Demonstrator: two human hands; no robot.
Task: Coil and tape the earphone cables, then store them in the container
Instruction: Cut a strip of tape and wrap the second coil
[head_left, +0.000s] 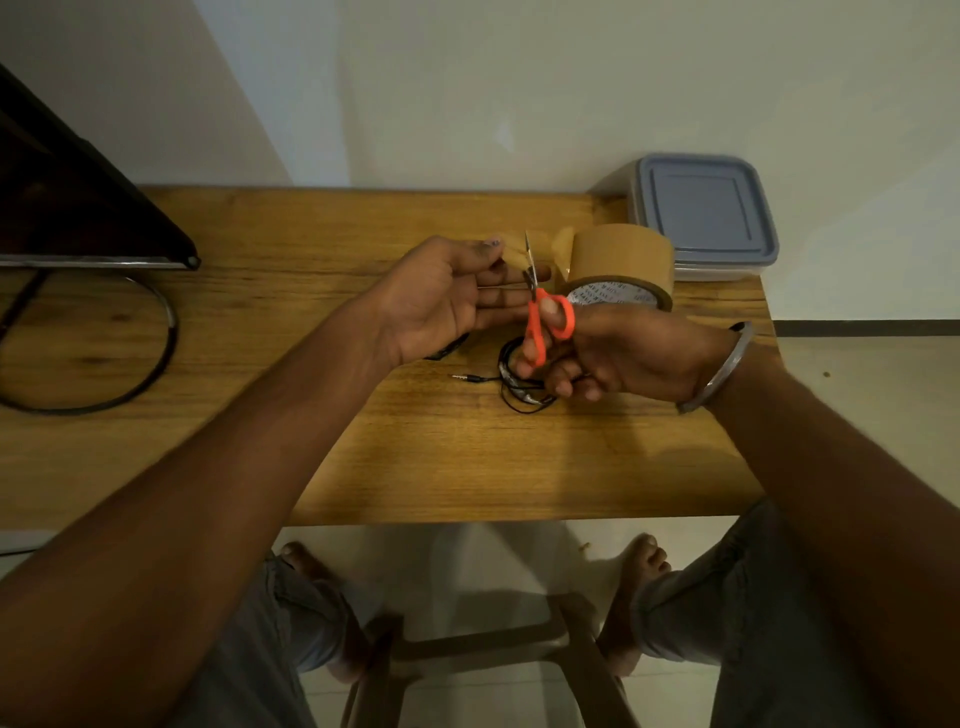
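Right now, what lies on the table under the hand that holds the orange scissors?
Under the right hand lies a coiled black earphone cable on the wooden table, its jack plug pointing left. The hand covers the coil's right part, so any tape there cannot be seen.

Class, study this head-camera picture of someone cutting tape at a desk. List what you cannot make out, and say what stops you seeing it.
- Container contents: its lid is on.
- Earphone cable: partly covered by the right hand; the earbuds cannot be made out.
- Print inside the tape roll: too small to read.
- Tape strip by the scissors: dim; whether it is cut is unclear.
- Dark screen: cut off by the left edge.
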